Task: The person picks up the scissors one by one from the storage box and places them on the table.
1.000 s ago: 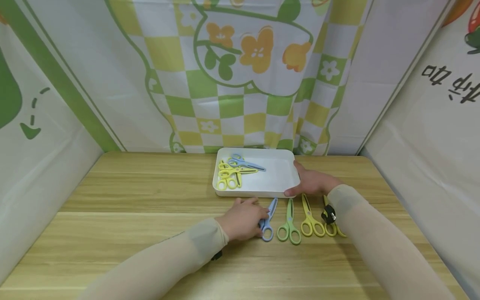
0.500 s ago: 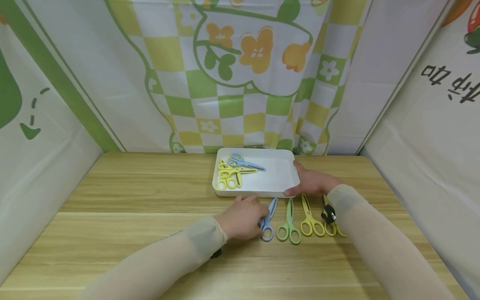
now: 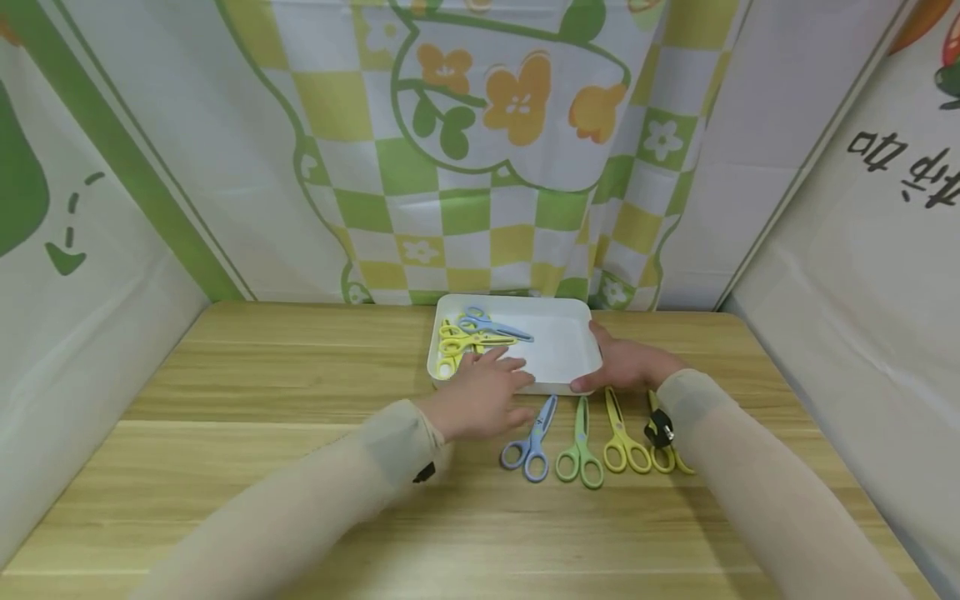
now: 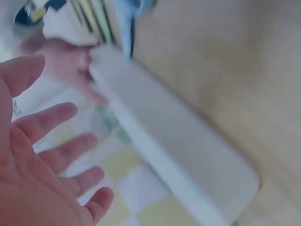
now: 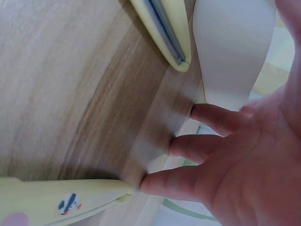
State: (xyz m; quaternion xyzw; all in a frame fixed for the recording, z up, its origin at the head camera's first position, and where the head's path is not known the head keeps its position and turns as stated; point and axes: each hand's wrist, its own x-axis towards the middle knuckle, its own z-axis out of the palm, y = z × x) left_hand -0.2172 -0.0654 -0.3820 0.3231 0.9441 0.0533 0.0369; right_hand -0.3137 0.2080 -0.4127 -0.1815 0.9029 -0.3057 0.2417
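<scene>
Scissors in pale blue [image 3: 538,433] lay fully in sight on the near side of the white tray [image 3: 558,346]: the left hand [image 3: 476,400] had just left them and come forward over the tray's near edge. I saw its fingers spread and its palm bare; whether it touched the tray I could not tell. The blue pair had not shifted, so I judged the row no shorter: green scissors [image 3: 581,437], yellow scissors [image 3: 618,435] and a second yellow pair [image 5: 94,193] also lay outside the tray, on the counter [image 3: 262,358]. The right hand [image 3: 626,365] stayed clamped on the tray's right end, which I read as steadying it. Inside, toward the tray's left end, I counted at least three pairs, an inner blue pair [image 3: 495,327] on top, with yellow ones [image 3: 468,342] partly hidden.
</scene>
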